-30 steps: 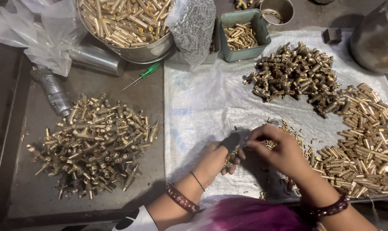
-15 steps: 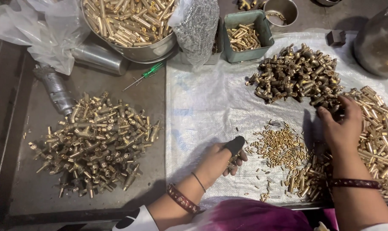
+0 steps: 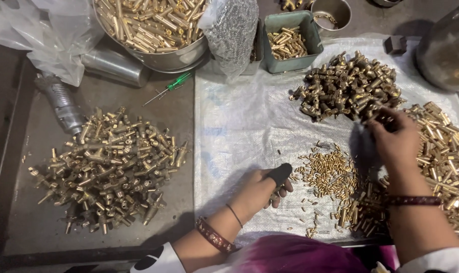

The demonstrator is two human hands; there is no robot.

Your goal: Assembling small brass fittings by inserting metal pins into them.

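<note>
My left hand (image 3: 262, 187) rests low on the white woven sheet (image 3: 249, 126), fingers curled around a small brass part, a black cot on the thumb. My right hand (image 3: 394, 141) reaches up to the near edge of the far heap of brass fittings (image 3: 348, 86), fingers bent onto the pieces; whether one is gripped I cannot tell. Between the hands lies a scatter of small brass pins (image 3: 328, 172). A heap of brass tubes (image 3: 442, 162) lies right of my right hand.
A big pile of assembled brass fittings (image 3: 108, 167) covers the dark tray at left. At the back stand a steel bowl of brass rods (image 3: 153, 25), a green box of small parts (image 3: 287, 43), a steel cup (image 3: 330, 12), a green screwdriver (image 3: 171, 86), plastic bags and a steel pot (image 3: 444, 50).
My right hand left my left hand, swung right and then up to the far heap of fittings. My left hand stayed put with its part.
</note>
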